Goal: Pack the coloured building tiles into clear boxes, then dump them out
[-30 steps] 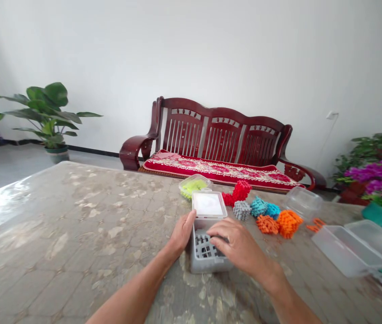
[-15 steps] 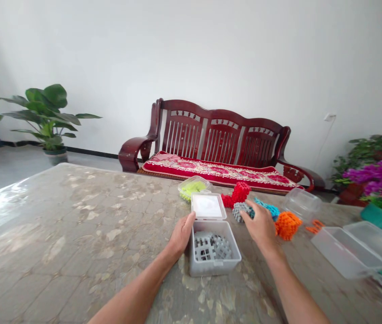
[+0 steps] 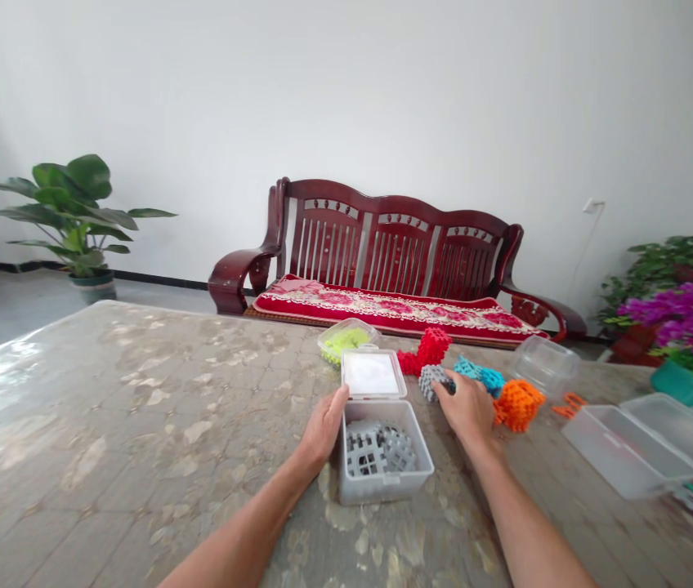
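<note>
My left hand (image 3: 325, 425) grips the left side of a clear plastic box (image 3: 386, 487), thumb by the hinge of its raised lid (image 3: 373, 374). Flat grey lattice building pieces (image 3: 380, 453) fill the box. To the right, my right hand (image 3: 467, 408) has its thumb and fingers closed at the right end of a grey interlocking block (image 3: 430, 380); the fingers hide part of that end. Just behind stands a red block construction (image 3: 432, 348). Blue blocks (image 3: 480, 376) and an orange block cube (image 3: 519, 404) lie right of this hand.
A clear container with yellow-green pieces (image 3: 346, 339) stands behind the box. On the right are a clear empty container (image 3: 546, 363), an open clear box (image 3: 622, 453) and purple flowers (image 3: 690, 314). A wooden bench (image 3: 395, 245) stands beyond the patterned tablecloth (image 3: 107, 425).
My right hand has moved slightly toward the grey block, and its thumb and fingers have closed on it. The left hand stays on the box. The whole view has shifted a little.
</note>
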`<act>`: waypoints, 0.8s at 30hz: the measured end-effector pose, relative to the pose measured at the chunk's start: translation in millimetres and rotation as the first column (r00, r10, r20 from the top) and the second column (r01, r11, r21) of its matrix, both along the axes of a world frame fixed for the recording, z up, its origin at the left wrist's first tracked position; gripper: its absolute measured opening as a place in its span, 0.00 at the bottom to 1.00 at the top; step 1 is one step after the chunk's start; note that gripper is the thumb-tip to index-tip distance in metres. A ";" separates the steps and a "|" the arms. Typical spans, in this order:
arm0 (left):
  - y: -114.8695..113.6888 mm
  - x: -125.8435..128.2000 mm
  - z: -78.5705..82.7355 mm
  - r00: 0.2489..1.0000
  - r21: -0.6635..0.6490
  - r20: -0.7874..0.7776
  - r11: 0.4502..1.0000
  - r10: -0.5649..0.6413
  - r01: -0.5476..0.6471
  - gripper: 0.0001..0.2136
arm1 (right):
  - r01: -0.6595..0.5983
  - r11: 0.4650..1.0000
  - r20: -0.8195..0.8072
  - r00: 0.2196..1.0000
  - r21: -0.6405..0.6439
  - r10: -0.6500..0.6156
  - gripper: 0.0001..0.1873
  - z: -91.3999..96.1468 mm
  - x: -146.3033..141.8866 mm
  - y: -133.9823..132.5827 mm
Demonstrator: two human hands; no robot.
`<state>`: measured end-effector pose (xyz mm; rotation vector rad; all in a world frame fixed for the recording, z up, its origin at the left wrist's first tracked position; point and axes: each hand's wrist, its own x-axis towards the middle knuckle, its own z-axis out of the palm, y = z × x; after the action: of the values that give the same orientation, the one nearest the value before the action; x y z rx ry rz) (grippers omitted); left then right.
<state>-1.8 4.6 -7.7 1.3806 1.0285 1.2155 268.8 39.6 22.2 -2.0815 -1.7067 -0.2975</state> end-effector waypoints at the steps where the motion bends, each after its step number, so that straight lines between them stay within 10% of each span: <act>1: -0.1 0.0 0.0 1.000 -0.001 0.001 1.000 -0.002 0.002 0.29 | -0.012 0.999 -0.012 1.000 0.032 0.013 0.22 -1.0 1.0 0.0; 6: -0.4 0.1 -0.2 1.000 0.009 0.007 1.000 0.000 0.000 0.29 | -0.149 0.957 -0.312 0.923 0.248 0.224 0.26 4.4 -1.8 -0.9; 12: -2.1 1.0 3.1 1.000 0.001 0.020 1.000 0.018 -0.018 0.29 | -0.615 0.751 -0.651 0.472 0.240 0.594 0.24 51.3 -22.7 -31.3; 17: -2.3 2.5 4.9 0.999 -0.003 0.048 1.000 0.001 -0.001 0.29 | -0.813 0.577 -0.520 0.459 0.081 0.720 0.20 75.4 -33.6 -53.5; 24: -5.8 2.7 13.7 1.000 0.055 0.018 0.998 0.009 -0.010 0.28 | -0.834 0.551 -0.348 0.518 -0.004 0.781 0.13 68.6 -47.0 -55.4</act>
<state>0.9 -1.2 6.1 1.4060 0.9966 1.2698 221.8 -15.8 90.9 -1.0769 -2.3178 0.4752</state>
